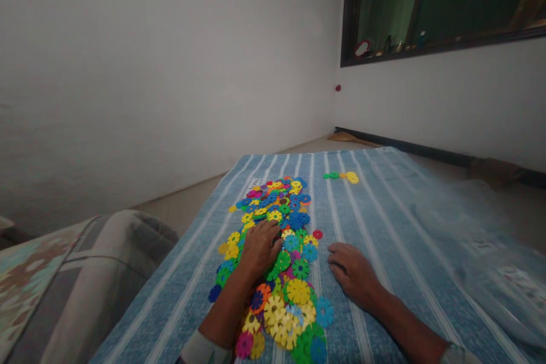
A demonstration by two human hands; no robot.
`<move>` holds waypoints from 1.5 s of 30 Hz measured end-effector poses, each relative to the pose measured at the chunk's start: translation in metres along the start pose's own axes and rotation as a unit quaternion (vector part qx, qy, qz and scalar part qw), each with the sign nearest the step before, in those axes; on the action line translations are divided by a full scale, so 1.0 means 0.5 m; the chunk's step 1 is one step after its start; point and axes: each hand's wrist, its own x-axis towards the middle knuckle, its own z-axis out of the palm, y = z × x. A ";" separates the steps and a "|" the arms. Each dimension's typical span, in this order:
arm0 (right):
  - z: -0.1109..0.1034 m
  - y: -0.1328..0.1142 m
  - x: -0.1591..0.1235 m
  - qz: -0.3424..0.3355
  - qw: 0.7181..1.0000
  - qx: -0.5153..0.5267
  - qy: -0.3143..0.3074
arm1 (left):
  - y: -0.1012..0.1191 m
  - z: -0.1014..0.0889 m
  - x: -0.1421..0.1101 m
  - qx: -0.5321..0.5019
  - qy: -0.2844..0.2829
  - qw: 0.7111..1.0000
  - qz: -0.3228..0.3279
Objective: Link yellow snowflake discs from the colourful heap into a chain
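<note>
**Left hand [261,247] on the pile of discs [298,291], right hand [352,273] beside it**

Your left hand lies upon the long pile of colourful notched discs, and its fingers are bent a little and reach toward a yellow disc [274,215]. I cannot tell if they pinch any piece. Your right hand is to the right of the pile, low over the striped cloth [379,239] of the table; its fingers are loosely curled and slightly apart. The pile (yellow, green, blue, orange and pink pieces, many overlapping) runs from the near edge of your view toward the far end of the table. A red disc [318,234] lies at its right side, between your two hands. Farther away, to the right of the pile, a short row of discs [341,176] lies on the cloth, green, orange and yellow. At the right edge there is clear plastic [490,261], rather blurred.
</note>
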 end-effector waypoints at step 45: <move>-0.006 0.005 0.005 -0.003 0.999 0.021 0.024 | 0.091 -0.025 -0.081 0.031 -0.146 0.989 0.013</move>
